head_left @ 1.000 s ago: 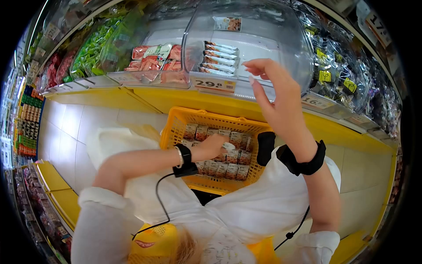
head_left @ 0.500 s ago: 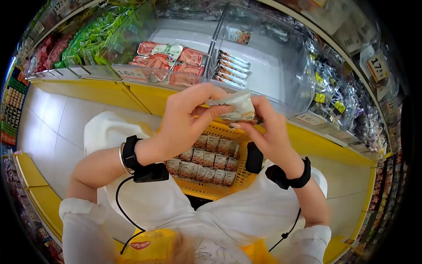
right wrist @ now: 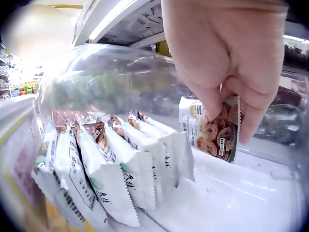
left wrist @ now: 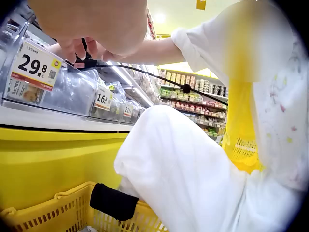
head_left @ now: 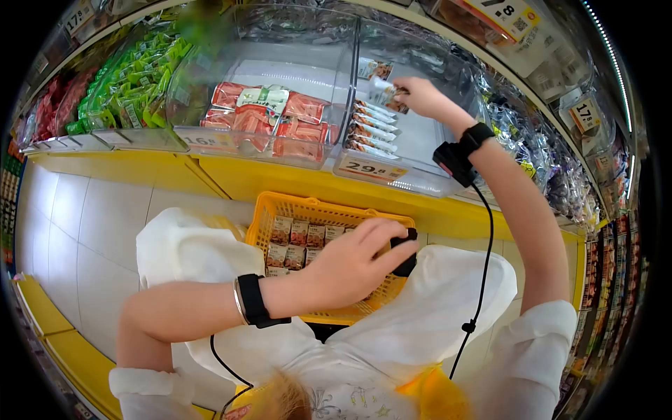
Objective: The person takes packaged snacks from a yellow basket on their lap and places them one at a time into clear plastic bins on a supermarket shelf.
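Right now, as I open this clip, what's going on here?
A person is handling small packets at a shop shelf. The right hand pinches one packet inside a clear bin, at the back end of a row of packets. The left hand is over a yellow basket, with nothing visible in it. More packets sit in rows in the basket. The bin's tag reads 29.8.
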Tool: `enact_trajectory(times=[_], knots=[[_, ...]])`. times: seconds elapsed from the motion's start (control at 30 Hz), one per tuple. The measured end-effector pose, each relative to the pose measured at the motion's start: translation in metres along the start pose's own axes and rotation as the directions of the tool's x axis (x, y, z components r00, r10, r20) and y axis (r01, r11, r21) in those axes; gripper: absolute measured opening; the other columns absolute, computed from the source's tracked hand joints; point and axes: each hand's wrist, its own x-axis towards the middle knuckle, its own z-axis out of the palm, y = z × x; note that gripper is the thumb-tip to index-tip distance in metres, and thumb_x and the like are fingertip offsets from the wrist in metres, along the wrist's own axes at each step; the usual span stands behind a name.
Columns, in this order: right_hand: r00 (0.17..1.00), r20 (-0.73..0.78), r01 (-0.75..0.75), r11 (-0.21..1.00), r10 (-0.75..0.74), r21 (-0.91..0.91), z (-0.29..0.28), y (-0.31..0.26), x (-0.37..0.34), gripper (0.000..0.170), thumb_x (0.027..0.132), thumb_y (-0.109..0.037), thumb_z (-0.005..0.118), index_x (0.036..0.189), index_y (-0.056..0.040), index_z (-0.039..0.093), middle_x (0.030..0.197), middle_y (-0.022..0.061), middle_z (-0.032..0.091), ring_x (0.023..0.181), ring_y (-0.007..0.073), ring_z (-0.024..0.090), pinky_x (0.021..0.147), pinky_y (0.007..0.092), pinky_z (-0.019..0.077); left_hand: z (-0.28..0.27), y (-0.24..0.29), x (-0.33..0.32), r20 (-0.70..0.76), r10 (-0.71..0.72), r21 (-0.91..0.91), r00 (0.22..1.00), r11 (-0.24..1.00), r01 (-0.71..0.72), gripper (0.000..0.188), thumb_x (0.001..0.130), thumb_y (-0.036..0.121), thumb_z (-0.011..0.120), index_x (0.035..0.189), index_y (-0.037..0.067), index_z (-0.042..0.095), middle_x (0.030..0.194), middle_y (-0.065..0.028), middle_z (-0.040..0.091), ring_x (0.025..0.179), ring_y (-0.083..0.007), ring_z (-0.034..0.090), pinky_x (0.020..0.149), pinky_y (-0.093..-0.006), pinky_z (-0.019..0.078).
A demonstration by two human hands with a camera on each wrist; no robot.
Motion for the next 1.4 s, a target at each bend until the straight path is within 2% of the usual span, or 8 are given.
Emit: enact_trajectory(times=[0.13,0.27,0.33,0.63,1.07,1.17,1.37,1.4], knots=[[0.961,0.277,-0.082,0.959,0.004,0.272,0.008,-0.011,0.005,0.045,0.087,-0.01,0.057,0.132,-0.0036,0.054,0.126,0.0172,0.06,0.116,0.0307,0.055,0.096,0.0364,0.0428,-0.001,-0.002,-0.005,0.034,-0.008,0.039,0.999,0.999,0.007,0.05,0.066,-0.001,0.063,0.116,0.007,0.059,0.116,-0.0115,0.052,0.113,-0.0325,0.052,0.093,-0.0387,0.0483],[0.934,0.353,-0.096,0.922,-0.047,0.376,0.004,-0.013,0.004,0.045,0.094,-0.01,0.049,0.138,-0.0029,0.049,0.133,0.0106,0.055,0.118,0.021,0.049,0.101,0.0321,0.0372,-0.004,0.001,-0.004,0.02,-0.006,0.046,1.0,0.999,0.005,0.05,0.066,-0.001,0.063,0.115,0.007,0.059,0.117,-0.0117,0.051,0.113,-0.0327,0.052,0.094,-0.0388,0.0481],[0.906,0.418,-0.27,0.856,0.07,0.442,-0.006,-0.03,-0.004,0.047,0.095,-0.013,0.047,0.141,-0.0042,0.047,0.138,0.009,0.051,0.12,0.0197,0.047,0.101,0.0315,0.0369,-0.003,0.002,-0.003,0.005,0.006,0.042,1.0,0.999,-0.006,0.05,0.066,-0.001,0.063,0.115,0.007,0.059,0.117,-0.0121,0.051,0.113,-0.0329,0.052,0.094,-0.0391,0.0477],[0.941,0.332,-0.189,0.91,0.06,0.37,-0.005,-0.037,-0.005,0.052,0.1,-0.035,0.036,0.141,-0.0054,0.047,0.137,0.0079,0.052,0.118,0.0212,0.05,0.101,0.0321,0.0364,0.001,0.0,-0.004,0.065,-0.031,0.058,0.997,0.998,0.028,0.053,0.065,-0.001,0.064,0.118,0.006,0.057,0.117,-0.0135,0.05,0.117,-0.0352,0.048,0.097,-0.0423,0.0449],[0.931,0.334,-0.234,0.945,0.149,0.229,-0.011,-0.036,0.001,0.054,0.102,-0.044,0.034,0.141,-0.0097,0.048,0.144,0.0089,0.048,0.133,0.025,0.042,0.111,0.034,0.0296,0.002,-0.009,-0.009,0.12,-0.07,0.109,0.99,0.992,0.057,0.05,0.069,-0.002,0.063,0.118,0.005,0.055,0.117,-0.015,0.05,0.118,-0.0351,0.048,0.098,-0.0418,0.0442],[0.948,0.317,-0.119,0.961,0.035,0.249,-0.007,-0.038,-0.004,0.056,0.102,-0.046,0.034,0.141,-0.0087,0.047,0.145,0.0091,0.046,0.135,0.0261,0.04,0.111,0.0349,0.0301,0.008,-0.015,-0.016,0.126,-0.084,0.143,0.989,0.988,0.065,0.048,0.069,-0.002,0.062,0.116,0.005,0.055,0.114,-0.0146,0.051,0.114,-0.0346,0.049,0.095,-0.0417,0.0451],[0.988,0.143,-0.075,0.986,0.054,0.149,-0.037,-0.065,-0.031,0.052,0.101,-0.044,0.041,0.139,-0.0087,0.049,0.141,0.013,0.051,0.13,0.0275,0.047,0.107,0.0374,0.0359,0.032,-0.034,-0.05,0.322,-0.355,0.37,0.877,0.901,0.229,0.044,0.072,0.006,0.067,0.114,0.006,0.056,0.107,-0.0148,0.053,0.108,-0.0323,0.053,0.086,-0.0415,0.049],[0.995,0.023,0.092,0.99,-0.095,0.107,-0.039,-0.065,-0.046,0.047,0.1,-0.039,0.045,0.137,-0.0096,0.051,0.138,0.0147,0.053,0.127,0.0292,0.049,0.106,0.0377,0.0377,0.041,-0.044,-0.058,0.384,-0.467,0.491,0.797,0.834,0.252,0.045,0.072,0.009,0.069,0.115,0.005,0.056,0.108,-0.0166,0.054,0.108,-0.0317,0.054,0.082,-0.0413,0.0506]])
